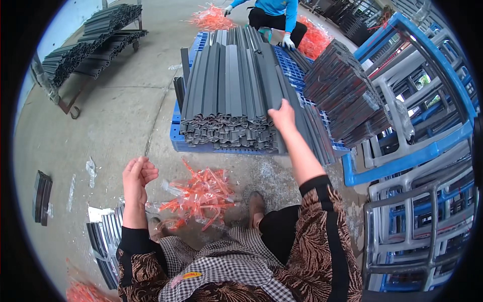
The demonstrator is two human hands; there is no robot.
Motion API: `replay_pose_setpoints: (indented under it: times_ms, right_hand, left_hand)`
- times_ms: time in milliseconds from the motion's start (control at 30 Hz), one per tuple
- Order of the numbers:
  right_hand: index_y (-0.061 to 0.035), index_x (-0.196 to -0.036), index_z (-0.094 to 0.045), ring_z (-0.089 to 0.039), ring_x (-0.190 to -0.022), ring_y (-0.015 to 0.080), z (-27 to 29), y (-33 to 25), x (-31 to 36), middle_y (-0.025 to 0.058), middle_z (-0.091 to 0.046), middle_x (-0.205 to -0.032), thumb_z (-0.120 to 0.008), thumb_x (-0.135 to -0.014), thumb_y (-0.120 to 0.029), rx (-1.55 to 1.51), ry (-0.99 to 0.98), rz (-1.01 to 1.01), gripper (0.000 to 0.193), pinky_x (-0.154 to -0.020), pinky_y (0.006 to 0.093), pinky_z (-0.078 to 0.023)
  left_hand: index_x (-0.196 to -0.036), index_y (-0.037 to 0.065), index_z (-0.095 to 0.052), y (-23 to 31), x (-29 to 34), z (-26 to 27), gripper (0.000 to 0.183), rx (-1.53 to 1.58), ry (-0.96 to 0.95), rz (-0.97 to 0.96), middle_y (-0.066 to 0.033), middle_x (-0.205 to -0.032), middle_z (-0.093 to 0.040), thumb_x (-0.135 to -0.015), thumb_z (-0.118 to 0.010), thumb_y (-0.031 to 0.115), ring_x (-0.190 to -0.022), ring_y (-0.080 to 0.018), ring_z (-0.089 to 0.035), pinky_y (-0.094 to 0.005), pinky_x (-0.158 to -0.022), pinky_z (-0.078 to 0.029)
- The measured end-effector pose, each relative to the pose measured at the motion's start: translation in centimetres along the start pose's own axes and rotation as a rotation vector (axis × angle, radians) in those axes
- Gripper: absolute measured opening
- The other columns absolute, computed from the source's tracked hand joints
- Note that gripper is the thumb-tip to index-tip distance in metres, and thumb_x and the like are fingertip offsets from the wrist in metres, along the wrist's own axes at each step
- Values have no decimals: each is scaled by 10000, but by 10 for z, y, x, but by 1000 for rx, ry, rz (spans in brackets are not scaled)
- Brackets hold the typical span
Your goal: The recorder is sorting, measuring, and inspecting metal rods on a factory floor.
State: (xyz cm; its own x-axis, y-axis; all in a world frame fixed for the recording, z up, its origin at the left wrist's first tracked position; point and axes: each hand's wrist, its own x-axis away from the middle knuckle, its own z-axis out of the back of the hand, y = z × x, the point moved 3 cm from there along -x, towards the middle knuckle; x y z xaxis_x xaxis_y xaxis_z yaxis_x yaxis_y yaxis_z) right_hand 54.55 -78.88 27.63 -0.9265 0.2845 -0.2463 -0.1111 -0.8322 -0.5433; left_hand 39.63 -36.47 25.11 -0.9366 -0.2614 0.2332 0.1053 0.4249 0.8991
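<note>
A thick stack of long dark grey profile strips (226, 83) lies on a blue plastic pallet (177, 135), its cut ends facing me. My right hand (283, 117) reaches to the near right side of the stack. Its fingers are bent in against the strips there, and what they grip is too small to make out. My left hand (139, 173) hangs in the air over the floor, left of a heap of orange and clear plastic wrapping (204, 194). The fingers of that hand are loosely curled and apart, with nothing in them.
A co-worker in blue (274, 15) crouches beyond the stack, gloved hands low. Bundled strips (344, 90) stand right, beside blue and grey frames (402, 171). A rack of strips (95, 43) is far left. Loose strips (104, 239) lie near my left arm.
</note>
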Motion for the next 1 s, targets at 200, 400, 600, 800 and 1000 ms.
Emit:
replay_pose_setpoints:
  times_ms: [200, 400, 600, 800, 1000]
  right_hand:
    - [-25, -1213, -433, -521, -1070, 342, -51, 66, -67, 176, -527, -1193, -571, -775, -210, 292, -159, -78, 495, -901, 410, -422]
    - [-58, -1284, -411, -514, -1086, 324, -81, 145, -97, 145, -517, -1220, -532, -809, -188, 259, -64, 55, 507, -897, 391, -428]
    - [-54, -1269, -426, -522, -1067, 324, -70, 167, -91, 152, -524, -1200, -528, -809, -185, 255, -17, 70, 489, -887, 391, -432]
    - [-55, -1248, -437, -525, -1051, 333, -32, 191, -11, 160, -530, -1179, -526, -804, -189, 274, 47, -3, 473, -880, 399, -433]
    - [-56, -1228, -447, -528, -1035, 342, -40, 182, 31, 167, -535, -1158, -524, -799, -193, 273, 182, -135, 457, -873, 408, -434]
  left_hand:
    - [-912, 0, -574, -8, -3, -7, 158, -37, 12, 32, -74, -699, -591, -854, -538, 143, -569, -155, -588, -220, -551, -488]
    - [-904, -1, -576, -5, -5, -14, 150, -18, -9, 43, -72, -691, -591, -856, -540, 136, -566, -153, -587, -218, -551, -488]
    - [-909, 2, -575, -1, -5, -4, 150, -33, 15, 30, -67, -693, -588, -862, -533, 138, -572, -148, -588, -215, -554, -488]
    - [-922, 5, -575, 3, 0, 3, 156, -38, 0, 15, -64, -695, -585, -865, -527, 141, -578, -145, -590, -212, -555, -487]
    - [-938, 6, -574, -9, -3, -1, 164, -76, -27, 42, -60, -698, -584, -868, -521, 144, -582, -144, -591, -209, -554, -486]
